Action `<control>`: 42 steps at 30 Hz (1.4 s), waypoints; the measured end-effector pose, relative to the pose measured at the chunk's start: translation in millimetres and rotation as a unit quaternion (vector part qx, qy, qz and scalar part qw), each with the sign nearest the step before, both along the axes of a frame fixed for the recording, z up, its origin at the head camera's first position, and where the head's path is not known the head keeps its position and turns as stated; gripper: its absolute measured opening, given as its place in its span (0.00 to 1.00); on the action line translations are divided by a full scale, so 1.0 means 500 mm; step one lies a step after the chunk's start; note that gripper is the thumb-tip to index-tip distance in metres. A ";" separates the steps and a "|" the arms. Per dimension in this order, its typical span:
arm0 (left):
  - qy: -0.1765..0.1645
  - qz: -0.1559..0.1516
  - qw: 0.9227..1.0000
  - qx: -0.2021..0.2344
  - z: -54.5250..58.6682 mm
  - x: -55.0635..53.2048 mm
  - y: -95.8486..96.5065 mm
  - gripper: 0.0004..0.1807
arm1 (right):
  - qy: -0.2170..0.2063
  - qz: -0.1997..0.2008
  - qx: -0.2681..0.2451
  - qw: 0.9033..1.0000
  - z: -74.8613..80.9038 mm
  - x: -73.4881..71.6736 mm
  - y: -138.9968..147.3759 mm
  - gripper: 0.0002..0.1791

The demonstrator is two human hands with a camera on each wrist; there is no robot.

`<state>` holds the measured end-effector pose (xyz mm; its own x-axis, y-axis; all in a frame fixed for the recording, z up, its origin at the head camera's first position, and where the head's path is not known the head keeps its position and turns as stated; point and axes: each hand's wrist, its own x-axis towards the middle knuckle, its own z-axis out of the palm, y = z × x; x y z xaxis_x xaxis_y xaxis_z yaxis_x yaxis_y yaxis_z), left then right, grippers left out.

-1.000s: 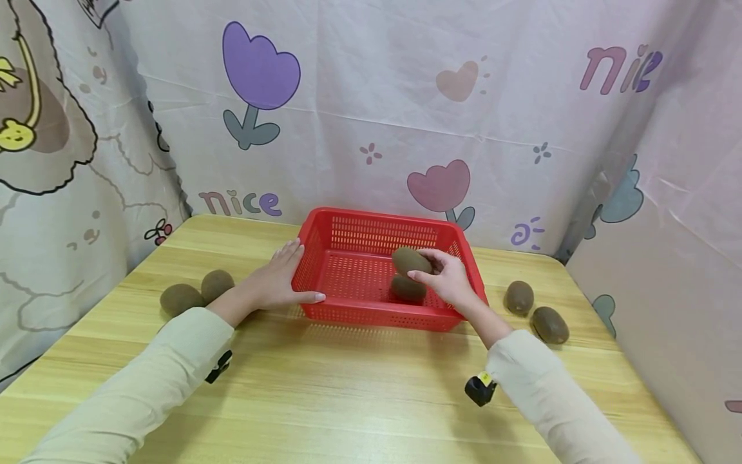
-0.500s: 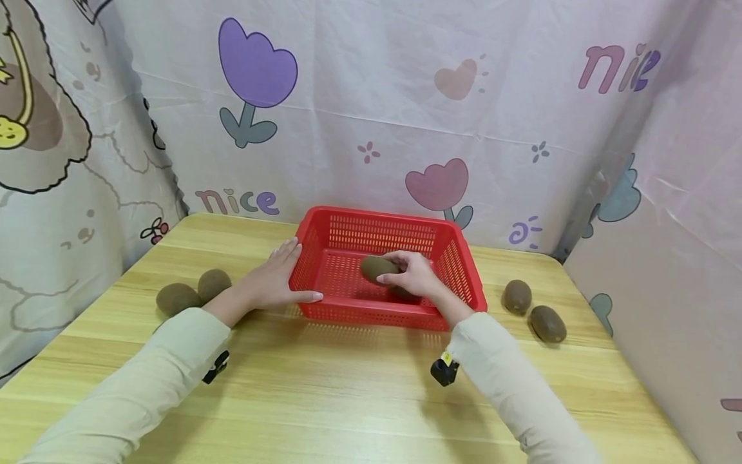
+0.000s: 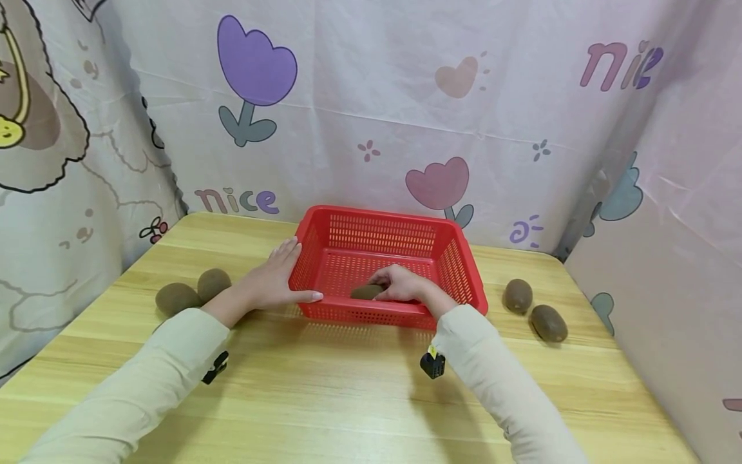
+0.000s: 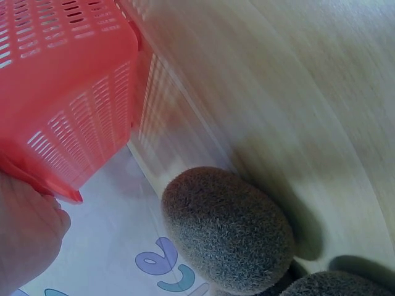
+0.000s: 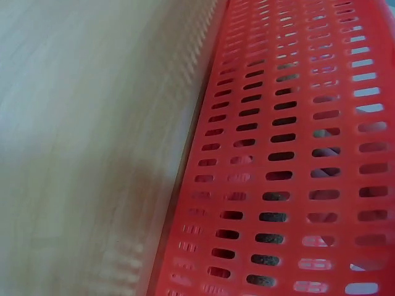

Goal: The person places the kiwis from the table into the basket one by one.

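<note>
Grips a fuzzy brown kiwifruit (image 3: 366, 292) between curled fingers and thumb of the right hand (image 3: 400, 285), low inside the red slotted plastic basket (image 3: 348, 312), close behind the wall nearest the body. Rests the left hand (image 3: 272, 280) on the basket corner at its own side, fingers spread and fairly straight toward the side rim, thumb laid along the near rim, apparently for steadying. Looks like the setting-down step; cannot tell about contact with the basket floor, given the near wall in the way. Seems to call next for settling the fruit gently, loosening the right fingers only once sure of support, then rising clear of the rim without a knock. Has 2 fruits on the wooden table (image 3: 324, 399) well to the right of the right hand: a farther kiwifruit (image 3: 518, 296) and a nearer kiwifruit (image 3: 548, 323). Has at least 2 others beside the left wrist: an outer kiwifruit (image 3: 177, 299) and an inner kiwifruit (image 3: 214, 285).
</note>
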<state>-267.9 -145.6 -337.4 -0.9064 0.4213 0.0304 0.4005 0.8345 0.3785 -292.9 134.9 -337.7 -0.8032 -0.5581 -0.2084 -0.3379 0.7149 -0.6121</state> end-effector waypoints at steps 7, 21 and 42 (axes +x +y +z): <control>-0.001 0.000 1.000 0.005 0.001 0.002 0.001 0.64 | 0.002 -0.009 -0.031 0.999 0.007 0.005 0.010 0.23; -0.010 0.003 1.000 -0.002 -0.001 -0.001 0.001 0.65 | 0.182 -0.165 -0.176 0.953 0.032 0.055 0.061 0.14; -0.009 0.005 1.000 0.005 0.003 0.002 0.000 0.64 | 0.330 -0.325 -0.229 0.856 0.018 0.090 0.218 0.27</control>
